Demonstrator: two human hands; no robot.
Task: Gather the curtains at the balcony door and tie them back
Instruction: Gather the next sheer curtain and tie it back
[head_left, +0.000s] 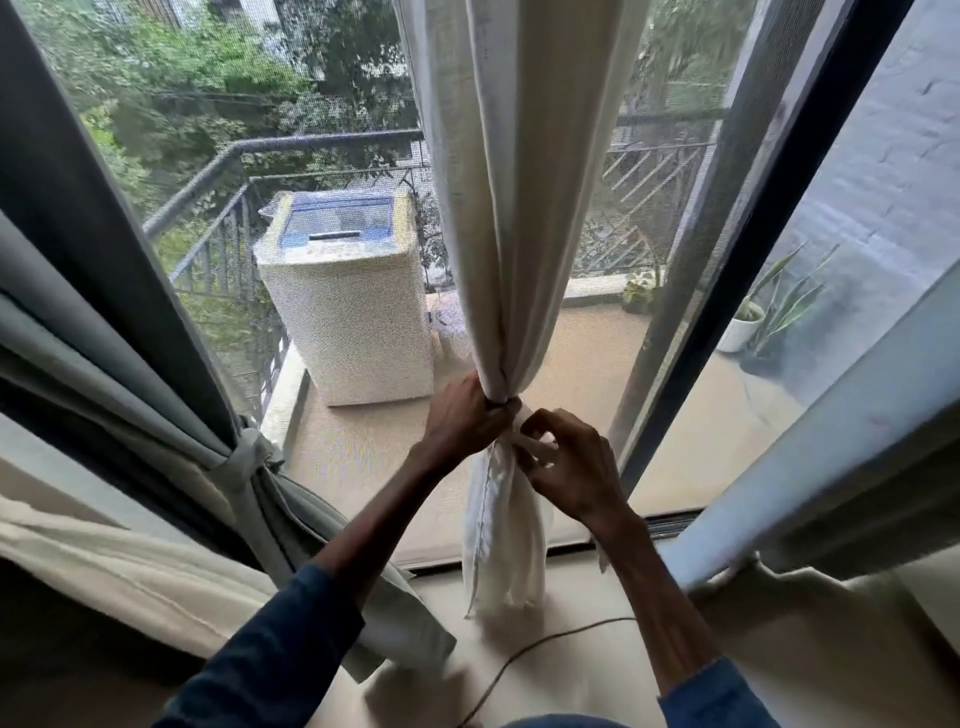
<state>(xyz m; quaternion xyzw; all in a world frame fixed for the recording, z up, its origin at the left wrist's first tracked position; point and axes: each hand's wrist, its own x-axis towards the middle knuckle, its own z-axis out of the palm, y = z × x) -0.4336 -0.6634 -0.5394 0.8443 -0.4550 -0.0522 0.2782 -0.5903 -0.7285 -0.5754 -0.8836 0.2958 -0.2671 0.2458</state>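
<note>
At frame centre, the left hand (462, 410) clamps the gathered curtain (506, 208) to keep it bunched, while the right hand (563, 462) pinches the tie (535, 444) to wrap it.

The cream fabric curtain (498, 208) hangs in the middle before the mesh-screened glass door (597, 358), its gathered waist gripped by the left hand (462, 418) on its left, while the right hand (569, 467), just to its right, pinches a white fabric strip (537, 446) against the bunch. A grey fabric curtain (150, 395) hangs tied at the left, a pale blue fabric curtain (831, 447) at the right, and a thin dark cable (540, 647) lies on the floor before the middle hem. Behind the glass, a white boxy washing machine (348, 317) stands left of centre against the dark metal railing (218, 218), and a white-potted leafy plant (748, 325) stands far right.
</note>
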